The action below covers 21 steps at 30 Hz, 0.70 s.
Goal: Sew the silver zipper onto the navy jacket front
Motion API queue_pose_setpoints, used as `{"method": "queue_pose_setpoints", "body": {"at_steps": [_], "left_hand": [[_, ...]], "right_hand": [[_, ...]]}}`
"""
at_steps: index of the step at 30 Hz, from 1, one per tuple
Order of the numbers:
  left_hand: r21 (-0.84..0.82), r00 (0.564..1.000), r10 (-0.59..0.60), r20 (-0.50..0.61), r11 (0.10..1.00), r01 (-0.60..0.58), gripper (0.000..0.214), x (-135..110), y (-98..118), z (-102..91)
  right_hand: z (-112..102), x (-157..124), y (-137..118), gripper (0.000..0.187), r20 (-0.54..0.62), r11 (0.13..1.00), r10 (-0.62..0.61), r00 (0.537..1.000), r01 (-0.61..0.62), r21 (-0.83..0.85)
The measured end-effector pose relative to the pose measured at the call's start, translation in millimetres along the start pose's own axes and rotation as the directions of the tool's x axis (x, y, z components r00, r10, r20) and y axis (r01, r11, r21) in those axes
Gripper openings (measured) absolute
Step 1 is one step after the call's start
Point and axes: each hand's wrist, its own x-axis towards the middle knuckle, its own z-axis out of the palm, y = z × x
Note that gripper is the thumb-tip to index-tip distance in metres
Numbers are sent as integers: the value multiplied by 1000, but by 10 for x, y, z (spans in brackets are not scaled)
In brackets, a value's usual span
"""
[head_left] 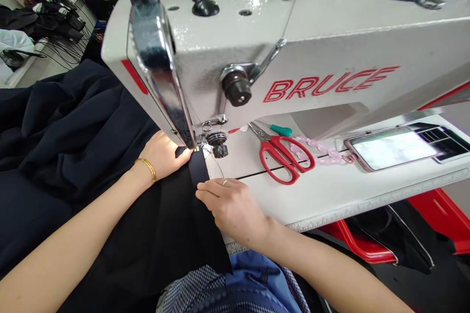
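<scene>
A white sewing machine [316,54] marked BRUCE stands across the table. Dark navy fabric [73,146] lies under its needle area [200,149] and spreads to the left. My left hand [163,155], with a gold bangle on the wrist, rests flat on the fabric just left of the presser foot, fingers stretched toward it. My right hand [229,205], wearing a ring, presses the fabric's right edge in front of the needle, fingers together and laid on the cloth.
Red-handled scissors [282,156], a green-handled tool [279,130], a pink chain [323,151] and a phone [391,147] lie on the machine bed to the right. Dark garments and black straps [55,22] pile up at the back left. Red frame parts [367,249] sit under the table.
</scene>
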Motion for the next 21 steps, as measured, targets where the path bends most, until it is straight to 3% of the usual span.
{"method": "queue_pose_setpoints", "body": {"at_steps": [3,5,9,11,13,16,18,20,21], "left_hand": [[60,999,14,31,998,-16,30,28,3,-50],[97,995,44,94,994,-53,27,-49,149,-185],[-3,931,292,221,954,-298,34,-546,796,-553],[-60,917,355,181,935,-350,33,-886,1136,-667],[-89,934,354,54,933,-348,30,-1198,1363,-719],[-158,971,200,-130,963,-220,34,-1545,1476,-777],[-215,976,-28,-216,976,-19,40,-1713,1483,-847],[-331,914,-298,-275,922,201,36,-1852,1502,-930],[-400,859,-421,-292,870,290,30,-1912,1522,-966]], "right_hand": [[-31,-75,-80,25,38,1000,4,999,-3,-16],[-70,-217,-199,26,14,1000,-11,1000,11,1],[-168,-621,-581,31,-123,997,-11,992,21,79],[-188,-812,-798,29,-198,988,-4,980,34,151],[-155,-981,-973,25,-301,972,9,954,63,228],[21,-1217,-1060,28,-368,945,43,929,82,316],[216,-1357,-987,26,-279,910,136,951,-8,416],[434,-1443,-846,29,-101,776,342,934,-220,592],[537,-1455,-769,35,10,656,442,897,-331,679]]}}
